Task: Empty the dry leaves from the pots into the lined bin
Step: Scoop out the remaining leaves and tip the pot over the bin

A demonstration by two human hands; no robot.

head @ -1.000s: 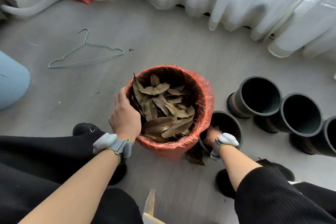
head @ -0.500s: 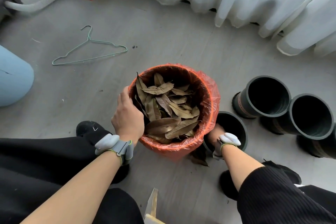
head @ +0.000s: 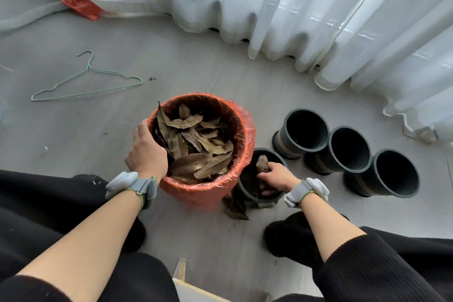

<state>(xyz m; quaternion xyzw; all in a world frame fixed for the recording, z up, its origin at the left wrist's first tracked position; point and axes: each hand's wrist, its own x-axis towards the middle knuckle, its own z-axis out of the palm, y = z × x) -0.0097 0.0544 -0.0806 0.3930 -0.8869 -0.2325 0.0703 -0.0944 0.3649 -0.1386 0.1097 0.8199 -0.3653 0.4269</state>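
Note:
An orange-lined bin (head: 245, 120) stands on the floor, piled with dry brown leaves (head: 196, 144). My left hand (head: 145, 154) grips its near-left rim, fingers curled over the edge. Right of the bin is a dark pot (head: 274, 154); my right hand (head: 275, 176) reaches inside it and holds a few dry leaves (head: 261, 163). A fallen leaf (head: 236, 206) lies on the floor between bin and pot.
Three empty dark pots (head: 304, 130) (head: 348, 148) (head: 394, 173) stand in a row to the right. A wire hanger (head: 85, 83) lies at left. White curtains (head: 294, 7) hang behind. My legs and shoes frame the bin.
My right hand has risen inside the pot and now shows leaves in its grasp. The camera view shifted slightly. My left hand stays on the bin rim.

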